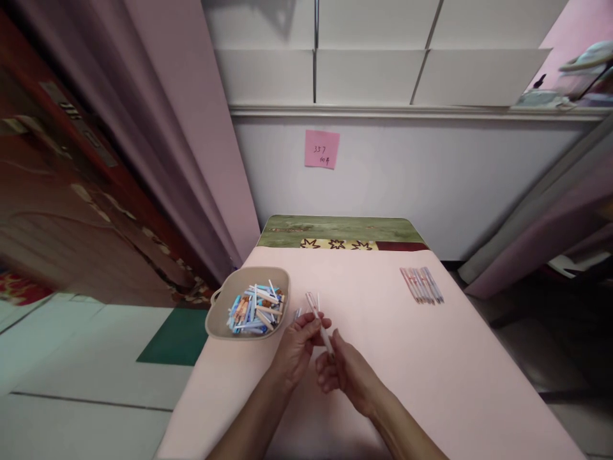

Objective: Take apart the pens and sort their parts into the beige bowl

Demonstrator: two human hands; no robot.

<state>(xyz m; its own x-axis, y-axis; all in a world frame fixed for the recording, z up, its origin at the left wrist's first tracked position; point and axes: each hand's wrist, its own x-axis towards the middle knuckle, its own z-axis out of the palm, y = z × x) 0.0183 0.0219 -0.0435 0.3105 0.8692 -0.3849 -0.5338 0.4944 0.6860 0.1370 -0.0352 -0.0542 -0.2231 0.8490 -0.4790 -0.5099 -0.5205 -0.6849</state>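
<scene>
A slim whitish pen (313, 305) with reddish marks slants between my two hands above the pink tabletop. My left hand (299, 348) pinches it around the middle with thumb and fingers. At its lower end, the curled fingers and thumb of my right hand (352, 374) close on the pen. Just behind my left hand, a few small pen parts (297, 313) lie on the table, partly hidden by the fingers. To the left stands a beige basket (214, 316) holding many loose pen parts (256, 310) in blue, white, tan and brown.
A neat row of several pens (421, 285) lies at the table's right side. The pink cover (383, 409) stops short of a green patterned strip (335, 227) at the far edge. A pink note (322, 149) hangs on the wall behind. A curtain and brown door are at left.
</scene>
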